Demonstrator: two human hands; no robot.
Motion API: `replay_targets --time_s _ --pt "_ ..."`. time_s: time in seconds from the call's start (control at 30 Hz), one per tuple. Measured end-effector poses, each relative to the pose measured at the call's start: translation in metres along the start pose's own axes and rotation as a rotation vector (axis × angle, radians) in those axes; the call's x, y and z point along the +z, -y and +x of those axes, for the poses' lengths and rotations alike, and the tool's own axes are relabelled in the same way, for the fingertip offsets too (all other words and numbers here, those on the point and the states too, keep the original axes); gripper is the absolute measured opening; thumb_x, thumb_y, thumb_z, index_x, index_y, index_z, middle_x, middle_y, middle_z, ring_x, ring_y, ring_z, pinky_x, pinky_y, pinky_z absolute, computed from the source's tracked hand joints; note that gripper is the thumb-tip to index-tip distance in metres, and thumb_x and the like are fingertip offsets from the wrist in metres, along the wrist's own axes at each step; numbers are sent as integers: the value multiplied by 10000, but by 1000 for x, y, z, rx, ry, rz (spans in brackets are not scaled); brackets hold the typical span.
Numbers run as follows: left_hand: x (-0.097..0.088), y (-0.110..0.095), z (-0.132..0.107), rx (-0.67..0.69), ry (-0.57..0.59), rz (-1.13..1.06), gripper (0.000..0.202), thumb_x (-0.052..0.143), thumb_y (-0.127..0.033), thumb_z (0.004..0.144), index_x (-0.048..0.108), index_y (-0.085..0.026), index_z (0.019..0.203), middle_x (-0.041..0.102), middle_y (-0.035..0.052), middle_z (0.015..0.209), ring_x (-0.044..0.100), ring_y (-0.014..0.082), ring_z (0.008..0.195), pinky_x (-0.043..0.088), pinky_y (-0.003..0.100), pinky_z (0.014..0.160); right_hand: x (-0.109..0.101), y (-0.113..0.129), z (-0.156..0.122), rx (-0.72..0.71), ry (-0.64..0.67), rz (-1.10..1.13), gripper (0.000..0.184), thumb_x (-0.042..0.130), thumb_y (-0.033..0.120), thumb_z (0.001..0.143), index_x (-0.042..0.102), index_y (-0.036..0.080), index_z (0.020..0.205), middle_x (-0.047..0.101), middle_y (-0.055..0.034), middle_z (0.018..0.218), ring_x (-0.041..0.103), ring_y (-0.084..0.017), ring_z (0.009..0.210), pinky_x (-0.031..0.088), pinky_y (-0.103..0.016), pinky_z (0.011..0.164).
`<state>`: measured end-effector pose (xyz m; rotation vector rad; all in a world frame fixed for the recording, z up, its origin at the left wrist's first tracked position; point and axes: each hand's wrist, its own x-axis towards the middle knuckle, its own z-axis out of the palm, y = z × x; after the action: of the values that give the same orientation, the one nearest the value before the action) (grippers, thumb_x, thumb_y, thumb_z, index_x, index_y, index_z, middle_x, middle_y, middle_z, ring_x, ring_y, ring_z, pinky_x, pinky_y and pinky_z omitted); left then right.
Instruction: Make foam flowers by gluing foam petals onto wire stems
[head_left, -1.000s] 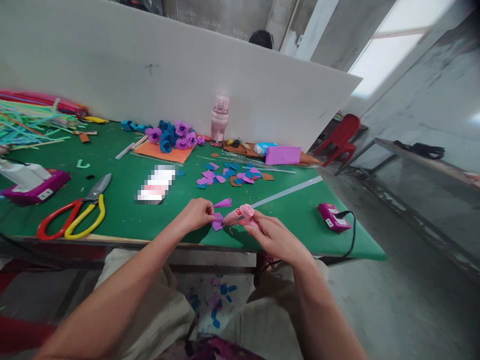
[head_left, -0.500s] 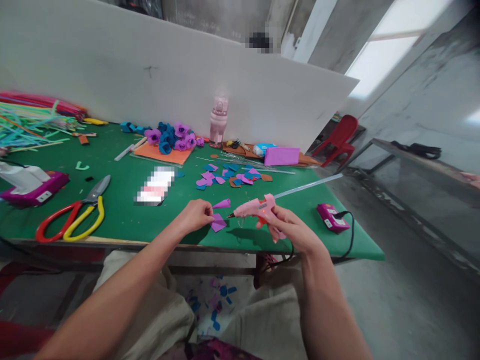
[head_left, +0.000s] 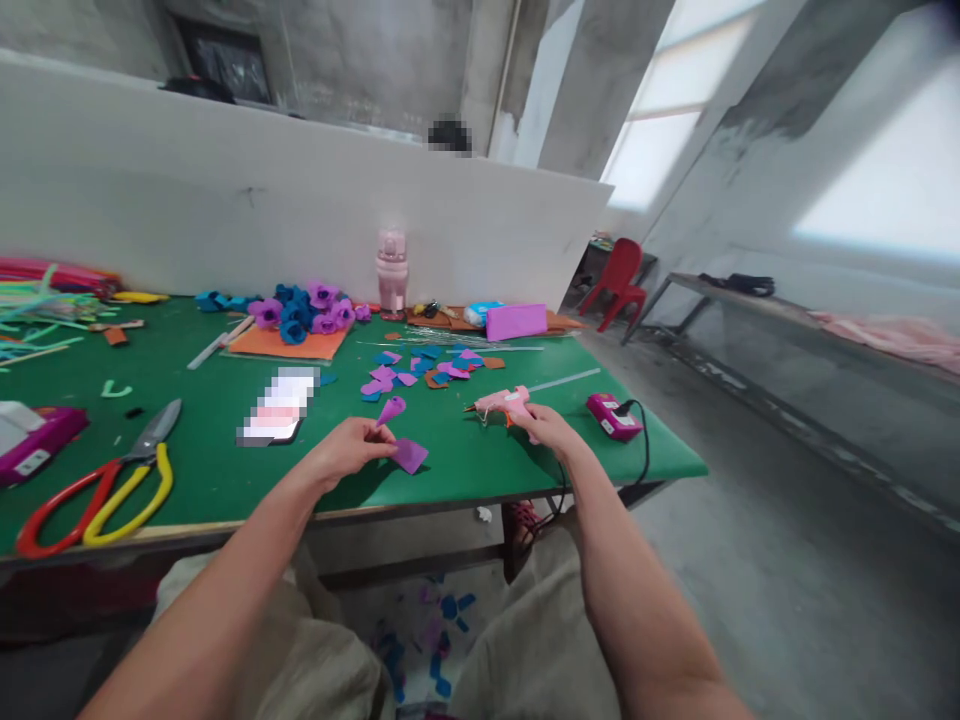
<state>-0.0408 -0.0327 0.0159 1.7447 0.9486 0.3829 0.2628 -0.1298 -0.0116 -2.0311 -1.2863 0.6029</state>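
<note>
My left hand point(head_left: 351, 448) is closed in a pinch on a small purple paper square point(head_left: 411, 456), just above the table's front part. A rolled purple paper cone point(head_left: 391, 410) stands out from the same fingers. To the right, my right hand point(head_left: 553, 432) is wrapped round the handle of a pink glue gun point(head_left: 507, 403). The gun is low over the tabletop, its nozzle pointing left, with a clear glue stick point(head_left: 570, 381) out of its back. I cannot tell whether it rests on the table. Cut paper pieces point(head_left: 431, 370) in purple, blue and brown lie beyond both hands.
Red-and-yellow-handled scissors point(head_left: 124, 480) and a phone point(head_left: 281, 405) lie left on the green table point(head_left: 465, 465). Purple and blue paper flowers point(head_left: 304, 310) and a pink bottle point(head_left: 392, 275) stand before a white board point(head_left: 300, 200). A corded purple power socket point(head_left: 613, 416) sits right.
My right hand has lowered the glue gun and moved it away from the paper square. My left hand still holds the square and cone, now turned more into view. The camera view has shifted.
</note>
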Motion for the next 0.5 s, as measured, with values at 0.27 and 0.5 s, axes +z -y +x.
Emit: replay_targets --time_s 0.27,0.5 --pt "5 -15 -27 33 76 -55 253 633 -378 613 585 -143 692 397 -65 510 227 42 409 126 200 376 13 -1 -1 -54 -218 -228 307 522 443 729 597 147 698 610 -83 697 535 -185 676 313 -244 566" --pt "7 -30 -46 210 334 70 178 632 -300 620 650 -137 690 554 -15 597 432 88 559 311 197 521 15 24 -24 -190 -381 -207 376 456 481 777 618 145 823 628 -106 810 540 -203 762 373 -293 675"
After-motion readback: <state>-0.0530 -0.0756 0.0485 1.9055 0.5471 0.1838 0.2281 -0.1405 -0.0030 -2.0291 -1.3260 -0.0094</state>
